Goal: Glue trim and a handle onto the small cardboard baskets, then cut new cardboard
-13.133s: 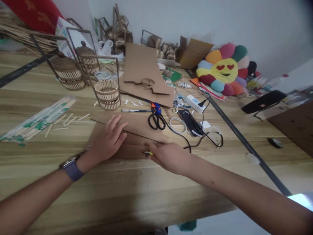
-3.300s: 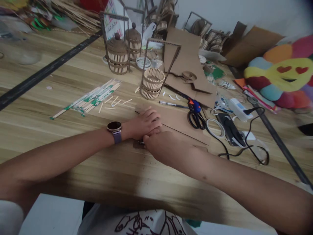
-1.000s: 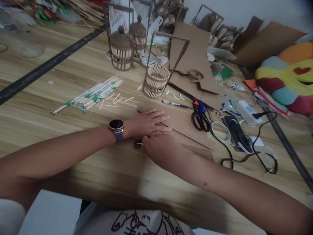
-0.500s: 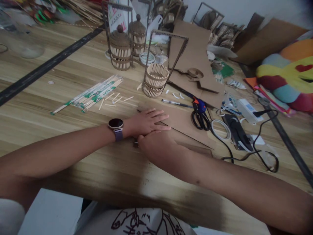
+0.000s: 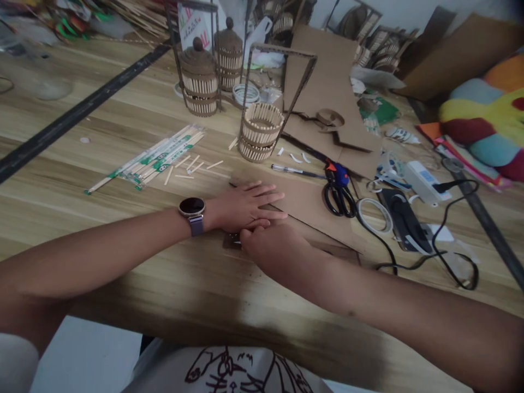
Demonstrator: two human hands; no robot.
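Note:
My left hand [image 5: 249,207], with a watch [image 5: 192,207] on its wrist, lies flat with fingers spread on a piece of brown cardboard [image 5: 315,194]. Just below its fingers, my right hand [image 5: 272,243] is closed and bent over the cardboard's near edge. What the right fingers grip is mostly hidden; a small dark and silvery piece [image 5: 233,239] shows at their left. Beyond the hands stands a small round basket of wooden sticks [image 5: 261,131] with a tall brown handle frame. Short cut sticks [image 5: 192,164] are scattered left of it.
Bagged sticks [image 5: 159,158] lie at left. Two lidded stick baskets [image 5: 199,82] stand behind. Black-handled scissors [image 5: 339,199], a pen [image 5: 298,171], a roll of white tape [image 5: 374,215], a phone [image 5: 405,218] and a looping cable [image 5: 437,256] lie at right. Larger cardboard [image 5: 317,71] lies behind.
My right hand has slid slightly right along the cardboard's near edge, and more of the dark and silvery piece shows. My left hand stays flat in nearly the same place.

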